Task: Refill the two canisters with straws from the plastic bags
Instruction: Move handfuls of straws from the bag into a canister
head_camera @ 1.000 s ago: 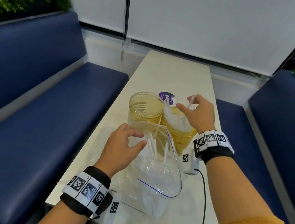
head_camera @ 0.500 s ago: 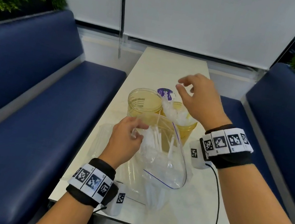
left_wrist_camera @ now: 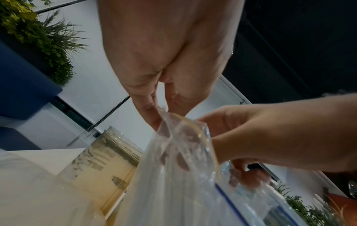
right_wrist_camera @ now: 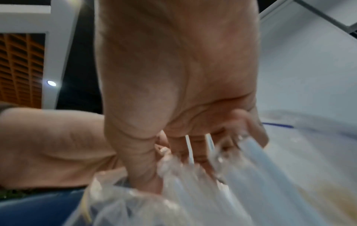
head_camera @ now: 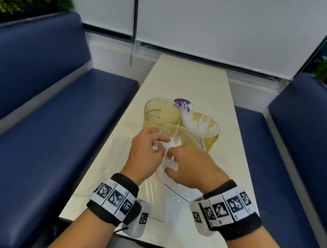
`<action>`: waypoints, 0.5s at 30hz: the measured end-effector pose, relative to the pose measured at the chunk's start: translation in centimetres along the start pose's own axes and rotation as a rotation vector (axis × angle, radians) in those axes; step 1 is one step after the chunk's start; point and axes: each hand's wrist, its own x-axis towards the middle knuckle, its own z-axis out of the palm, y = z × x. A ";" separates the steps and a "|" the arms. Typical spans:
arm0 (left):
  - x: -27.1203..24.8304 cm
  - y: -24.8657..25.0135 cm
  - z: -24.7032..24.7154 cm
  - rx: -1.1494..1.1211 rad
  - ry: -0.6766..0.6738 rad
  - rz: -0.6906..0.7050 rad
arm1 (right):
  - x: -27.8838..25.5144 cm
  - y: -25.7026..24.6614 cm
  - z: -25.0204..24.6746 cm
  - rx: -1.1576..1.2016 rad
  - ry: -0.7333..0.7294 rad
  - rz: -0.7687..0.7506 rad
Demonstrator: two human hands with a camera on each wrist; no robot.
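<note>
Two yellow-tinted clear canisters stand mid-table: the left canister (head_camera: 162,113) is empty, the right canister (head_camera: 210,138) holds wrapped straws (head_camera: 197,125). In front of them a clear plastic bag (head_camera: 175,189) with a blue zip line stands open. My left hand (head_camera: 157,144) pinches the bag's rim (left_wrist_camera: 164,113) and holds it up. My right hand (head_camera: 170,162) reaches inside the bag, its fingers (right_wrist_camera: 195,146) curled around several wrapped straws (right_wrist_camera: 249,154). In the left wrist view, the left canister (left_wrist_camera: 104,160) stands just behind the bag (left_wrist_camera: 173,191).
A second clear bag (head_camera: 117,159) lies flat on the white table (head_camera: 190,78), left of my hands. A purple lid (head_camera: 182,103) lies behind the canisters. Blue benches (head_camera: 48,125) flank the table on both sides; the table's near edge is under my wrists.
My right hand came back from above the right canister and went down into the bag. My left hand kept its hold on the bag's rim.
</note>
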 end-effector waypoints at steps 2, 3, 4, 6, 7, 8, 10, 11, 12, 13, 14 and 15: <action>0.0 0.0 0.0 -0.003 -0.004 -0.006 | 0.4 -0.1 0.4 -0.032 0.039 0.015; -0.1 0.1 -0.1 -0.002 -0.009 -0.009 | 0.6 -0.3 0.7 -0.051 0.063 0.017; -0.1 0.1 -0.1 -0.004 -0.017 -0.013 | 0.7 -0.5 0.9 -0.067 0.089 0.016; -0.3 0.3 -0.3 -0.016 -0.038 -0.024 | 1.2 -0.8 1.4 -0.092 0.130 0.006; -0.4 0.5 -0.5 -0.026 -0.048 -0.033 | 1.3 -0.9 1.5 -0.102 0.146 0.001; -0.6 0.6 -0.6 -0.041 -0.055 -0.041 | 1.4 -0.9 1.6 -0.109 0.165 -0.005; -0.8 0.7 -0.9 -0.080 -0.063 -0.063 | 1.5 -0.8 1.6 -0.115 0.198 -0.016; -0.9 0.7 -1.0 -0.102 -0.068 -0.081 | 1.5 -0.8 1.4 -0.107 0.211 -0.016; -0.9 0.7 -1.1 -0.121 -0.075 -0.097 | 1.5 -0.7 1.3 -0.083 0.221 -0.013; -1.0 0.7 -1.2 -0.128 -0.086 -0.108 | 1.5 -0.6 1.0 -0.045 0.229 -0.008; -1.1 0.6 -1.2 -0.123 -0.099 -0.111 | 1.5 -0.6 0.6 -0.004 0.240 -0.006; -1.2 0.5 -1.2 -0.106 -0.118 -0.107 | 1.4 -0.5 0.1 0.036 0.257 -0.007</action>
